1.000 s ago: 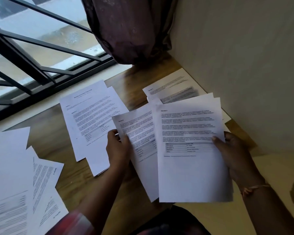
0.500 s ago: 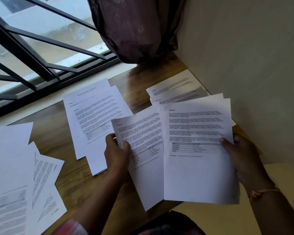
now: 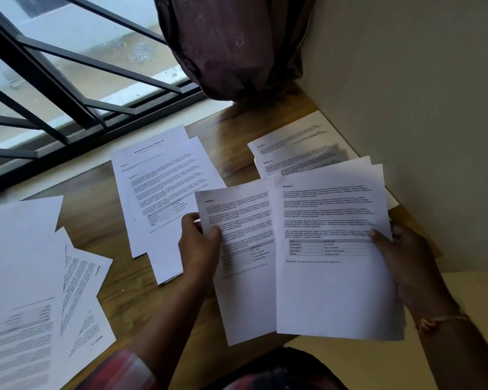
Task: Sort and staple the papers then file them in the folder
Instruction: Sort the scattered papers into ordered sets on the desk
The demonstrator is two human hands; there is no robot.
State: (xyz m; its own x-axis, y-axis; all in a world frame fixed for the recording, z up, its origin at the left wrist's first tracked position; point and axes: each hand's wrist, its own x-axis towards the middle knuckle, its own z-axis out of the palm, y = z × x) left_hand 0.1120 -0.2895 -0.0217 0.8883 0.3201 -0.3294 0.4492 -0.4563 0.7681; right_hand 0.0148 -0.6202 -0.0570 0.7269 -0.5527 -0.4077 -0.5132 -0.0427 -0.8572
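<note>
Pinched between thumb and fingers, printed sheets are held in both hands above the wooden table point(image 3: 124, 294).

One printed sheet point(image 3: 243, 299) is gripped at its left edge by the left hand point(image 3: 199, 246), thumb on top. A front sheet point(image 3: 330, 294), with at least one more sheet behind it, is gripped at the right edge by the right hand point(image 3: 406, 263), on whose wrist a thin bracelet point(image 3: 445, 319) is worn. The left-hand sheet is overlapped along its right side by the front sheet. Three further groups of paper lie flat on the table: a centre pile point(image 3: 158, 187) just beyond the left hand, a far pile point(image 3: 299, 153) beside the wall point(image 3: 420, 108), and a fanned spread point(image 3: 20, 277) at the left. A barred window point(image 3: 54, 80) and a gathered curtain point(image 3: 228, 46) stand behind the table.
</note>
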